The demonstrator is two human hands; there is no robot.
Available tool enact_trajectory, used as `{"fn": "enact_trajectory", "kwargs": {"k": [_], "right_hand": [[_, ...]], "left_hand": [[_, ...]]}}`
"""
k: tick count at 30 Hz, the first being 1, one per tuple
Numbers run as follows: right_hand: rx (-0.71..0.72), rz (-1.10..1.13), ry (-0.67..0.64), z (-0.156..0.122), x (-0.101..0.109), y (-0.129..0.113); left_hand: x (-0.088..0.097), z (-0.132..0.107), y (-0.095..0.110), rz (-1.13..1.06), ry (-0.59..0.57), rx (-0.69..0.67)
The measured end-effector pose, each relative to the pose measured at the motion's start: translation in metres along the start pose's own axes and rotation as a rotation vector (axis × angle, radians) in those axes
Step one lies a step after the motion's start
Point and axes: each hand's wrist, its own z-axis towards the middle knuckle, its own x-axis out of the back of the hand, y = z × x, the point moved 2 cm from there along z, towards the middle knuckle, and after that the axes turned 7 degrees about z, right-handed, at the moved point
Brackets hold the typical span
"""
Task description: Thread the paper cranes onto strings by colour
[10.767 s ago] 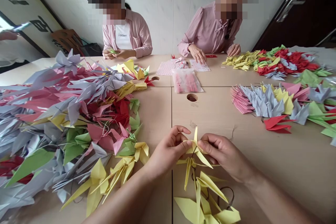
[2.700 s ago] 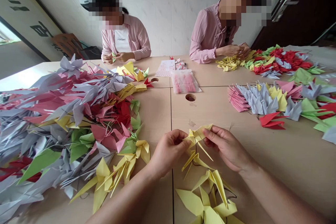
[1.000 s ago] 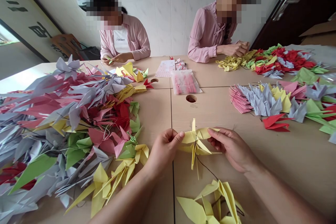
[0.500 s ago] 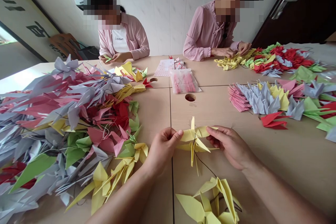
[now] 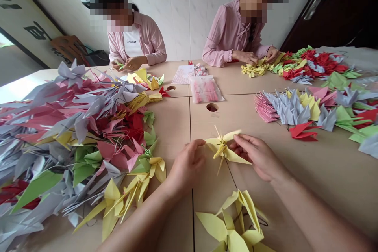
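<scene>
Between my hands, above the table, are yellow folded paper cranes (image 5: 222,149), stacked closely, their wings spread. My right hand (image 5: 258,156) pinches a wing on the right side with thumb and forefinger. At the left wing tip are the bent fingers of my left hand (image 5: 189,163), slightly blurred; they seem to grip the tip. A dark string (image 5: 232,174) runs down from the cranes. It leads to more yellow paper cranes (image 5: 236,228) lying on the table close to me.
A large heap of coloured paper cranes (image 5: 88,122) covers the left side. More cranes (image 5: 298,106) lie in a row at right. Two people in pink sit opposite, handling folded paper. A plastic bag of pink pieces (image 5: 206,89) lies near a round table hole (image 5: 212,107).
The held yellow cranes have turned and tilted, bringing their wings closer together. My left hand has shifted its fingers at the wing tip. My right hand keeps its pinch.
</scene>
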Motion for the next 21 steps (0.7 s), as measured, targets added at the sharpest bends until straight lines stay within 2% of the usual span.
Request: {"fn": "enact_trajectory", "kwargs": {"k": [2, 5, 6, 8, 12, 21], "right_hand": [[0.044, -0.144, 0.021, 0.002, 0.003, 0.001], [0.194, -0.443, 0.117, 0.0, 0.009, -0.005], [0.24, -0.527, 0.116, -0.002, 0.009, -0.008], [0.277, -0.623, 0.034, -0.007, 0.008, -0.013], [0.255, -0.57, -0.221, -0.016, 0.0, -0.015], [0.326, -0.646, -0.278, -0.016, -0.008, -0.005]], "left_hand": [[-0.002, -0.002, 0.002, 0.106, -0.001, -0.087], [-0.003, -0.003, 0.003, 0.153, -0.01, -0.13], [-0.003, -0.003, 0.003, 0.155, -0.009, -0.131], [-0.003, -0.003, 0.002, 0.153, -0.004, -0.136], [-0.005, -0.004, 0.003, 0.154, 0.008, -0.165], [-0.005, -0.004, 0.002, 0.146, -0.006, -0.18]]}}
